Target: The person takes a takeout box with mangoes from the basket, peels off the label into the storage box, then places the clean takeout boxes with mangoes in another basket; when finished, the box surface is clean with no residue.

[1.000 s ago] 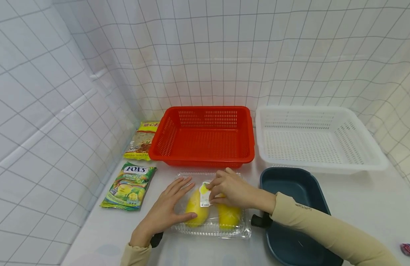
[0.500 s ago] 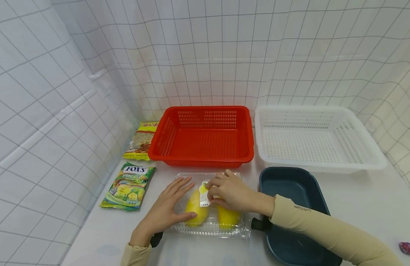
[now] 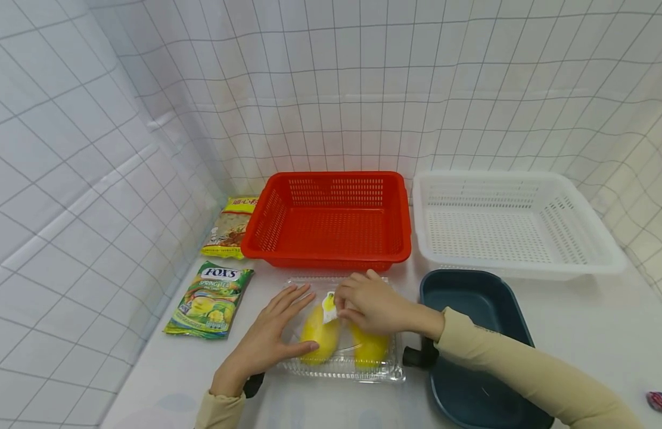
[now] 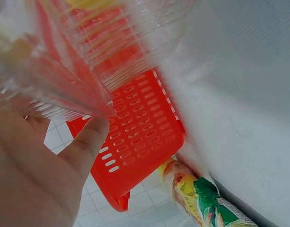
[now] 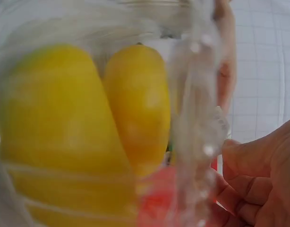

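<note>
While straight and apart, left hand (image 3: 269, 333) fingers on the clear box (image 3: 341, 372), label (image 3: 329, 305) tight between right hand (image 3: 372, 304) fingers

White, dark-gridded sheeting (image 3: 363, 107) ripples behind a white bench (image 3: 588, 333), flanked by a matching left wall (image 3: 57, 196) and right wall (image 3: 655, 149), 3 gridded sides in all, under soft light; pale blue patches (image 3: 175, 402) tint the bench's near side.

The white table (image 3: 588, 339) bears baskets (image 3: 331, 262), packets (image 3: 210, 301), tub (image 3: 465, 298), clamshell (image 3: 341, 373).
</note>
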`<control>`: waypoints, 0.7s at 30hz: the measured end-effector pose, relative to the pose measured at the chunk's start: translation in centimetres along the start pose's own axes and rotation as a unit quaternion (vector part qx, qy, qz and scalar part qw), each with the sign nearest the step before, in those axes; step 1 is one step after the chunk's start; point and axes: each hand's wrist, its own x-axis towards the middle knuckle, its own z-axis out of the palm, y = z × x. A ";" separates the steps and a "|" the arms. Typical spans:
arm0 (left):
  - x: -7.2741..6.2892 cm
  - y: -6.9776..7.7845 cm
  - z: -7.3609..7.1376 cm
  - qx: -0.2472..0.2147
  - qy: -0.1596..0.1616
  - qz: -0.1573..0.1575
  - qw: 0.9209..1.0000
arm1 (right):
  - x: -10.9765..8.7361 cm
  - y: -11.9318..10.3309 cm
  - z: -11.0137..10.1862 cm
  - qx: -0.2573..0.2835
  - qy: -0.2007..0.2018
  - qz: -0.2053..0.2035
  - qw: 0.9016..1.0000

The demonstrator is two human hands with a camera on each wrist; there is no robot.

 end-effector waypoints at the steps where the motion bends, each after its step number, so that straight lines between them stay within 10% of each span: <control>1: 0.0 0.0 0.0 0.000 0.000 0.000 1.000 | 0.0 0.1 -0.1 0.020 0.002 0.008 1.000; 11: 0.1 0.1 -0.1 0.000 -0.004 -0.009 1.000 | -0.3 1.4 -0.8 0.173 0.021 0.051 0.983; 21: 0.1 0.0 -0.1 -0.003 -0.007 -0.011 1.000 | -2.9 3.3 -2.4 0.307 0.098 0.060 0.945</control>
